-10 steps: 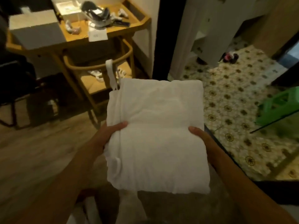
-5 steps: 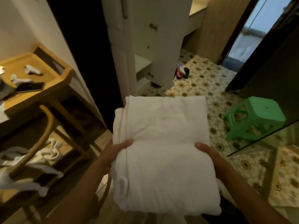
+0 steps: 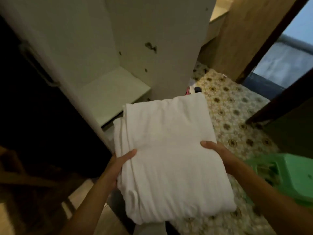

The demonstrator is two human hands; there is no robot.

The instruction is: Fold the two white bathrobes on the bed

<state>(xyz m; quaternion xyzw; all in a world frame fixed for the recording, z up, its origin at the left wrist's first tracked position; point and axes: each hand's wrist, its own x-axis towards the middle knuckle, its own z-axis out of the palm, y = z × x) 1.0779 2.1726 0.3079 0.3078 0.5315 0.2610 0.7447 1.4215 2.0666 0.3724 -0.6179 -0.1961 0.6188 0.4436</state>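
You're holding a folded white bathrobe (image 3: 171,160) out in front of you, clear of any surface, with your left hand (image 3: 116,165) clamped on its left edge and your right hand (image 3: 218,153) clamped on its right edge, thumbs lying on top and the other fingers hidden beneath. By the look of it, the folding on this one is done: it's sitting as a thick, squarish bundle, layered edges stacked along the left side and a small loop poking out near the lower left corner. The top face is showing soft creases but nothing is trailing loose. Whether the bundle holds one robe or both, the view isn't telling me, and the bed isn't showing at all, so I can't judge what's left there. You're standing before an open white cupboard (image 3: 152,39) with a bare shelf (image 3: 115,92) just beyond the bundle's far edge, patterned floor tiles (image 3: 237,116) and a green stool (image 3: 288,175) off to your right. I'd judge putting it away is what remains.
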